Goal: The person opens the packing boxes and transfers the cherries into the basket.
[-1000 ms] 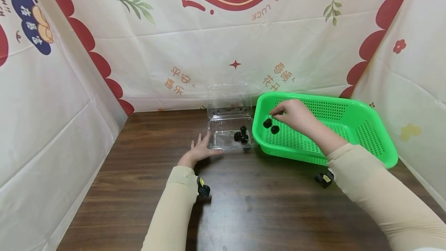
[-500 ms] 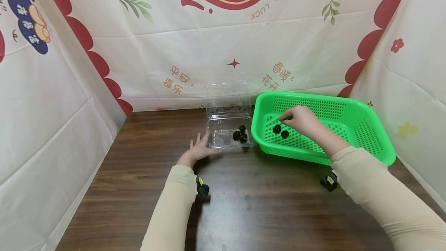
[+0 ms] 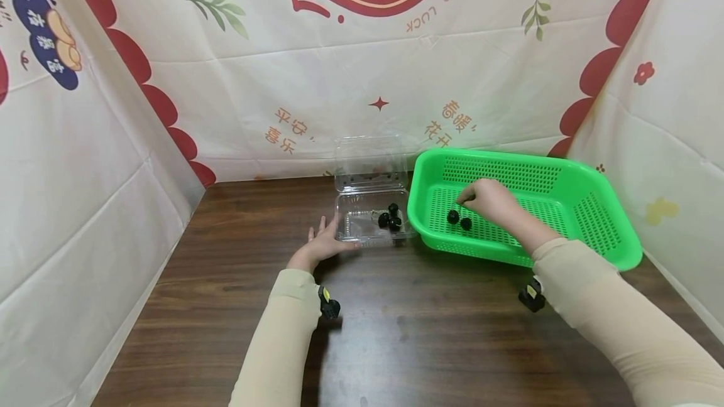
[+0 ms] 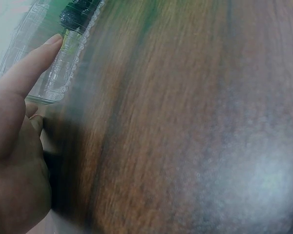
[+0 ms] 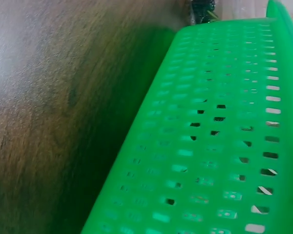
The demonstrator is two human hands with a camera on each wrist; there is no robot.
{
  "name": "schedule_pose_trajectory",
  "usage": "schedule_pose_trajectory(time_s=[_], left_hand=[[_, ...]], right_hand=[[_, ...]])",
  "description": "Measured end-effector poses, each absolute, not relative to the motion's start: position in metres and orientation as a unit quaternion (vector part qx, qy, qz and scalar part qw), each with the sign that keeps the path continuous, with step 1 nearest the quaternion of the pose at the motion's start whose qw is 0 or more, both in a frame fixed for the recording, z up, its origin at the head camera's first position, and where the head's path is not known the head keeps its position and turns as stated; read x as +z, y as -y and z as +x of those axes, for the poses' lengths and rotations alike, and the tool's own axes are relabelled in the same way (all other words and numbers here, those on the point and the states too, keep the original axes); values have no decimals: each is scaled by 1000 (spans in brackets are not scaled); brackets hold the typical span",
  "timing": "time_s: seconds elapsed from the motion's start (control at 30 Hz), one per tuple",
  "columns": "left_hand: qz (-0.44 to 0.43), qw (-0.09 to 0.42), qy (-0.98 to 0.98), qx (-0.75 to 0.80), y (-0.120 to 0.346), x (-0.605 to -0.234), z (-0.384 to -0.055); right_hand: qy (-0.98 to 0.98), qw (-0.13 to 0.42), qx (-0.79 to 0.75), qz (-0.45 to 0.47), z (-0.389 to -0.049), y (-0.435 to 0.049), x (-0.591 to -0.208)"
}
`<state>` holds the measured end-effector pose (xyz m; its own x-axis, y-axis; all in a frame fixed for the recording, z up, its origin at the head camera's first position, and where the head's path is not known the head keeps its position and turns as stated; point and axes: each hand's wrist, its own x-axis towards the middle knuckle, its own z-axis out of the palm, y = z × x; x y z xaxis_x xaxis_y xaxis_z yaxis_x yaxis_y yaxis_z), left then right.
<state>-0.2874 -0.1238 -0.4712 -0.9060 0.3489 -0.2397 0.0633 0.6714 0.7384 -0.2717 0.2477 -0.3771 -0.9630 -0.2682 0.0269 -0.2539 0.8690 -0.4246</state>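
Note:
My right hand [image 3: 491, 200] pinches thin stems over the green basket [image 3: 613, 222]. From those stems hangs a pair of dark, round cherries [image 3: 453, 217], low over the basket floor; whether they touch it I cannot tell. A clear plastic clamshell box [image 3: 356, 231] stands left of the basket, lid raised. Several dark cherries [image 3: 394, 223] lie in its right half. My left hand [image 3: 322, 247] rests at the box's near left corner, fingers spread and thumb straight along the front edge. The left wrist view shows that thumb [image 4: 36, 63] against the clear wall. In the right wrist view the basket wall hides my right hand.
The box and basket stand side by side on a dark wooden table [image 3: 396, 338], near the back. Printed white cloth [image 3: 317, 86] closes off the back and both sides. The basket's slotted wall [image 5: 200, 122] fills much of the right wrist view.
My right hand has moved right and lower inside the basket, and the pair of cherries has come down with it. The left hand and the clear box have stayed in place.

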Motion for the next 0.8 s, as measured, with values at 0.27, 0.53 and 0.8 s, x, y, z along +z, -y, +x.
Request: schedule_pose_trajectory(time_s=[0.27,0.53,0.8], left_hand=[[118,185,-895,388,124,-469,-286],[117,183,-898,383,123,-470,-288],[118,183,-898,382,123,-471,-288]], right_hand=[[-968,22,-216,-125,-276,-252,-386],[-969,37,-213,-121,-276,-251,-389],[-969,45,-214,-112,-275,-251,-389]])
